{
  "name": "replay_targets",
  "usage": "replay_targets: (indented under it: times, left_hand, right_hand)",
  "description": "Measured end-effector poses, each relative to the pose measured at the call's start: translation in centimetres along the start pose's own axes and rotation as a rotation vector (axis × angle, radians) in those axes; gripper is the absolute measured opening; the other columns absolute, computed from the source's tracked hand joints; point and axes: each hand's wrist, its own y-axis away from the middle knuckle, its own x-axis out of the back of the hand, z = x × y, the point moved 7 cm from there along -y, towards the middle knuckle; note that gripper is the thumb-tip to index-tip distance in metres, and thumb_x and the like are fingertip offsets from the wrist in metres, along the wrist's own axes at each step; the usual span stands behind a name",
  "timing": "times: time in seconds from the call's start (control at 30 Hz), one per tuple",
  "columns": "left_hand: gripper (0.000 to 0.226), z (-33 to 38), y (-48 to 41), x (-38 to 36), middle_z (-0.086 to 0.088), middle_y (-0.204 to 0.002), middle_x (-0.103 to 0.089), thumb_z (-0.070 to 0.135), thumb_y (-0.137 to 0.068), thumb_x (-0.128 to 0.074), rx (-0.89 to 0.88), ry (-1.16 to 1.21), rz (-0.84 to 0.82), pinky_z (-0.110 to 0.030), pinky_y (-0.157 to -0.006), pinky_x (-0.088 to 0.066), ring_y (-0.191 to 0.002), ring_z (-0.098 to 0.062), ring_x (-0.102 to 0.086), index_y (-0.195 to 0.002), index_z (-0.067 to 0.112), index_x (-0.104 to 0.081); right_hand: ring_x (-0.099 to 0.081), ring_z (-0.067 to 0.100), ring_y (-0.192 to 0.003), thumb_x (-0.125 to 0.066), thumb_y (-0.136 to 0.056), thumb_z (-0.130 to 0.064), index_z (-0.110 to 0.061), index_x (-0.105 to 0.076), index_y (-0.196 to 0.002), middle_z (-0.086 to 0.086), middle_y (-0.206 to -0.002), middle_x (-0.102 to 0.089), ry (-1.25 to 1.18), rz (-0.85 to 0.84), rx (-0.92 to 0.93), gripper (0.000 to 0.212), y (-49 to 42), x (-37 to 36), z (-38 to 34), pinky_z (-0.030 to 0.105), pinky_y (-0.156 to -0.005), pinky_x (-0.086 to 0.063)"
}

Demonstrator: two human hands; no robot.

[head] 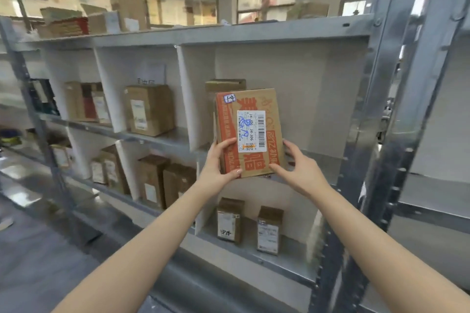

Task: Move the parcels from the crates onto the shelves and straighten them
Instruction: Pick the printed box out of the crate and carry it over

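Holding parcel (249, 132) upright at front of right middle compartment of shelf (229, 33). Left hand (221, 162) grips lower left edge, fingers curled on front. Right hand (297, 168) grips lower right edge, thumb on front. Second box (225, 84) directly behind parcel. Two boxes (230, 220) in compartment below.

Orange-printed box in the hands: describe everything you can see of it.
The box is brown cardboard with orange-red print, a white barcode label with blue handwriting on its front and a small sticker at its top left corner. It stands upright, slightly tilted, at the right compartment of the middle shelf, before a plain box. The left hand and right hand grip its lower edges. Whether it rests on the shelf is unclear.
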Motion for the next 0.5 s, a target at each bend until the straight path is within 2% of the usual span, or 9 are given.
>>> replay_targets:
  times: [0.07,0.17,0.23,0.33,0.43,0.5]
  left_hand:
    - [0.071,-0.1,-2.3,-2.3,0.005,-0.150,-0.034,0.017,-0.087,-0.076,-0.033,0.071,-0.023,-0.044,-0.107,-0.048,-0.135,-0.010,-0.042,-0.138,0.049,-0.039]
    - [0.077,-0.6,-5.4,-5.2,0.007,-0.152,-0.033,0.016,-0.087,-0.075,-0.052,0.111,-0.088,-0.042,-0.105,-0.050,-0.136,-0.015,-0.042,-0.138,0.056,-0.033]
    - [0.081,-1.1,-7.1,-6.6,0.014,-0.151,-0.033,0.013,-0.088,-0.074,-0.038,0.144,-0.127,-0.035,-0.104,-0.050,-0.134,-0.004,-0.042,-0.139,0.058,-0.030]
    - [0.081,-1.6,-9.2,-7.9,0.034,-0.137,-0.035,0.010,-0.089,-0.073,-0.038,0.159,-0.186,-0.016,-0.093,-0.050,-0.117,0.022,-0.045,-0.139,0.055,-0.029]
    - [0.082,-2.5,-10.9,-8.6,0.036,-0.135,-0.035,0.011,-0.089,-0.072,-0.010,0.157,-0.245,-0.013,-0.088,-0.050,-0.115,0.022,-0.047,-0.140,0.056,-0.027]
    - [0.083,-3.2,-11.8,-8.9,0.038,-0.134,-0.034,0.016,-0.090,-0.072,0.009,0.121,-0.278,-0.015,-0.094,-0.047,-0.115,0.023,-0.046,-0.142,0.058,-0.023]
  right_hand:
    - [-0.052,0.020,-0.128,-0.070,-0.086,-0.044,-0.034,-0.020,-0.152,-0.006,-0.146,-0.049,-0.034,0.050,-0.014,0.084,-0.9,1.5,1.2,0.040,-0.106,-0.041]
    - [-0.053,0.017,-0.127,-0.074,-0.085,-0.035,-0.041,-0.011,-0.153,-0.006,-0.142,-0.053,-0.071,0.126,-0.027,0.093,-2.3,3.4,3.3,0.034,-0.101,-0.043]
    - [-0.051,0.014,-0.128,-0.074,-0.086,-0.028,-0.046,-0.007,-0.151,-0.006,-0.139,-0.054,-0.078,0.161,-0.025,0.095,-2.9,4.2,4.5,0.033,-0.101,-0.042]
    - [-0.053,0.017,-0.124,-0.071,-0.088,-0.023,-0.050,-0.018,-0.148,-0.010,-0.142,-0.051,-0.008,0.206,0.010,0.086,-3.7,4.8,5.9,0.027,-0.094,-0.043]
    - [-0.057,0.020,-0.113,-0.071,-0.087,-0.021,-0.050,-0.029,-0.145,-0.010,-0.140,-0.053,0.075,0.232,0.018,0.077,-4.7,4.8,7.0,0.021,-0.088,-0.041]
    - [-0.057,0.019,-0.112,-0.072,-0.086,-0.017,-0.049,-0.032,-0.145,-0.009,-0.139,-0.053,0.114,0.266,0.037,0.077,-5.2,4.4,7.2,0.023,-0.089,-0.043]
